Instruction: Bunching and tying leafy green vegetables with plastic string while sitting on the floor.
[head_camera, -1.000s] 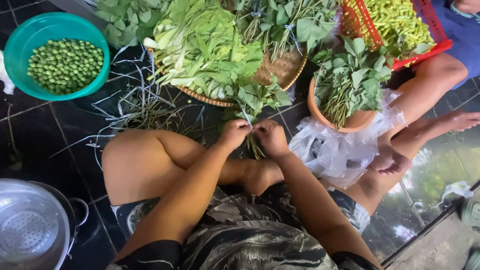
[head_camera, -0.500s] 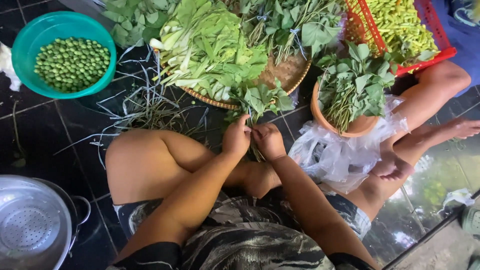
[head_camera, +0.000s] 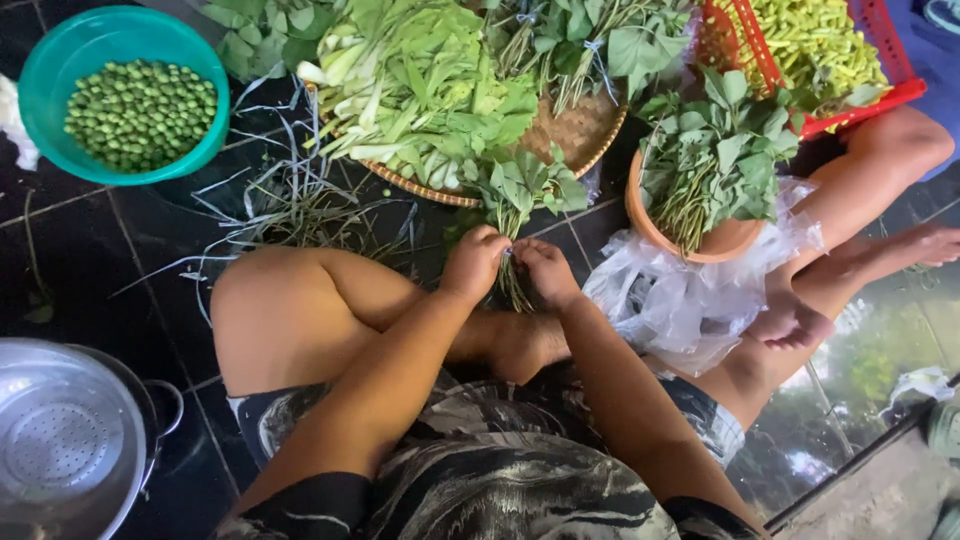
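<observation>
leafy green bunch (head_camera: 520, 205), stems gripped upright

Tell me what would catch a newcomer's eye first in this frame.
At centre, the left hand and right hand meet around the stems of a leafy green bunch. Behind it, a woven tray is heaped with greens. At upper left, a teal bowl holds small green round fruits.

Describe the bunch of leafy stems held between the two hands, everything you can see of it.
The bunch of leafy stems is a small bundle of thin green stalks topped with broad, heart-shaped green leaves that look fresh. It stands roughly upright, leaves fanned towards the woven tray, stalks running down over the dark tiled floor. The left hand and right hand pinch it from both sides at the stalks, just below the leaves.
</observation>
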